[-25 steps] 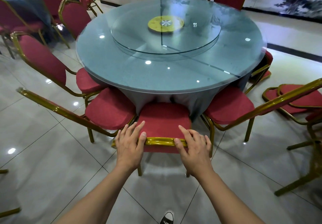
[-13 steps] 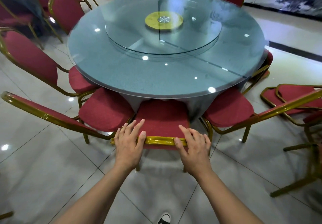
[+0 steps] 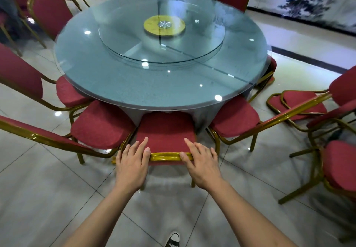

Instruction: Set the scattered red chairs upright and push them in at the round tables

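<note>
chair (image 3: 165, 131) front hidden under table (image 3: 107, 85)

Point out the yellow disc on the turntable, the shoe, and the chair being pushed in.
yellow disc (image 3: 164, 25): head view, on its silver hub.
shoe (image 3: 172, 240): head view, on its dark toe.
chair being pushed in (image 3: 165, 131): head view, on its red seat.

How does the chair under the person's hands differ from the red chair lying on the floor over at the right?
The chair under the hands stands upright; the chair lying at the right is tipped over on the tiles. The first has its seat tucked against the round table; the second lies apart from it. The left hand and right hand rest on the first chair's gold top rail; nothing touches the second. Both have red padding and gold metal frames.
</note>
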